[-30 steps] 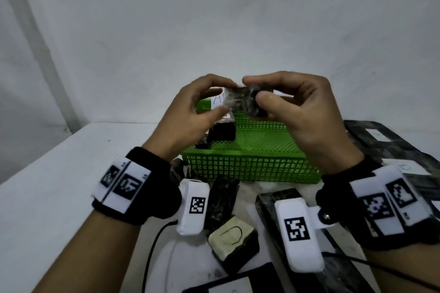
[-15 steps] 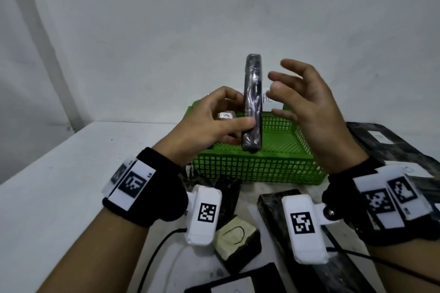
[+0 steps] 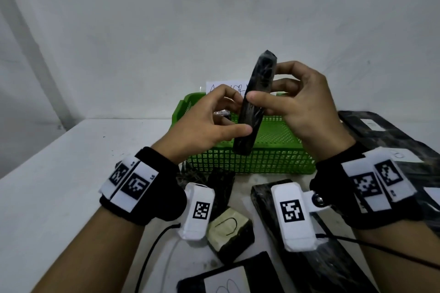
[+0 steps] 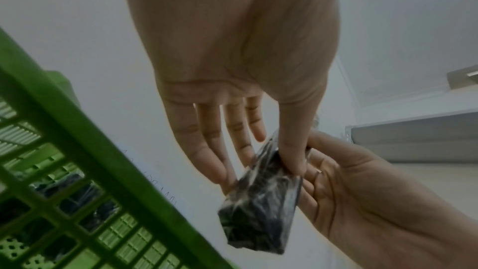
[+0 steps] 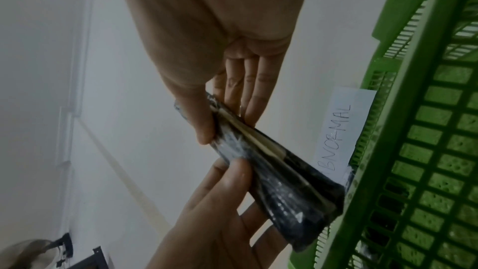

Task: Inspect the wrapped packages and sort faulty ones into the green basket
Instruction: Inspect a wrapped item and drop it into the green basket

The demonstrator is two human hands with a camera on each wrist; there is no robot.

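Observation:
A thin black wrapped package (image 3: 253, 104) stands nearly upright, edge-on to me, in the air above the green basket (image 3: 273, 162). My left hand (image 3: 234, 118) pinches its lower part between thumb and fingers. My right hand (image 3: 266, 85) holds its upper part, thumb on the near side and fingers behind. The left wrist view shows the package (image 4: 261, 201) pinched by my left hand (image 4: 266, 163), the right palm behind it. In the right wrist view my right hand (image 5: 227, 122) and left thumb press the package (image 5: 279, 181) beside the basket (image 5: 413, 150).
A paper label (image 5: 341, 130) reading ABNORMAL stands behind the basket, and a dark package (image 3: 221, 114) lies inside. On the white table lie a small block with a beige label (image 3: 229, 231), a long black package (image 3: 262, 197) and large black ones (image 3: 392, 140) at right.
The package went from flat between both hands to upright in my left hand; my right hand let go, then took hold of its upper part again.

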